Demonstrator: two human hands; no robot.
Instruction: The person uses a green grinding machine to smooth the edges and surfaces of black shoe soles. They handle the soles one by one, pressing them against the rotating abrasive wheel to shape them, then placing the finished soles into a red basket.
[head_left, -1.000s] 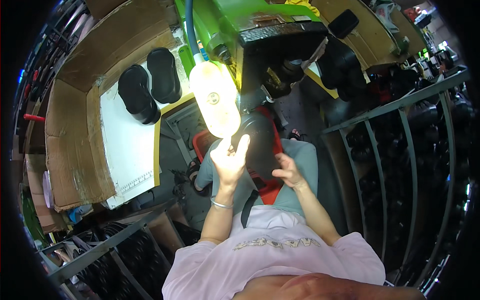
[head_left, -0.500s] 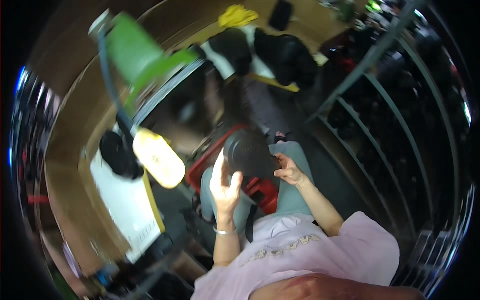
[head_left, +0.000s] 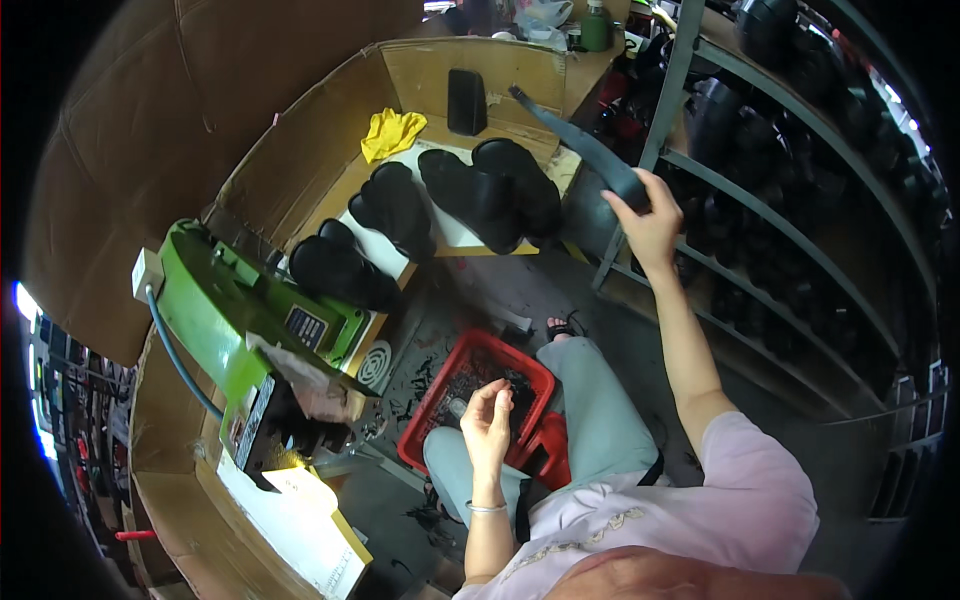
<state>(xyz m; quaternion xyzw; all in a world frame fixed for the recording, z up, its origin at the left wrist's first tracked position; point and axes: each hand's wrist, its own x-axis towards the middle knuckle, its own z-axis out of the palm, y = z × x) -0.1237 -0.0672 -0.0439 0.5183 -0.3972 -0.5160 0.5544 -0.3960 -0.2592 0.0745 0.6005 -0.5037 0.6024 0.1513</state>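
Note:
Raised at the upper right, my right hand (head_left: 650,215) grips one end of a long, curved, dark grey piece (head_left: 575,138). It is flat and narrow from this side, and I cannot tell its exact kind. My left hand (head_left: 487,425) is above my thigh, over the near side of a red plastic basket (head_left: 540,385). Its fingers are curled in against the thumb, with nothing visible between them. Dark scraps lie inside the basket. Ahead, several black boots (head_left: 485,200) lie on the white-topped bench, apart from both hands.
A green machine (head_left: 215,290) with a blue cable stands to the left, near a lit work surface (head_left: 310,500). Cardboard walls (head_left: 300,160) enclose the bench. A yellow cloth (head_left: 392,134) and a black flat object (head_left: 466,102) lie at the back. Metal shelving (head_left: 790,190) rises on the right.
Both hands were at the dark piece over my lap. My right hand has carried it up and away to the right; my left hand has let go and curled its fingers. The view has turned.

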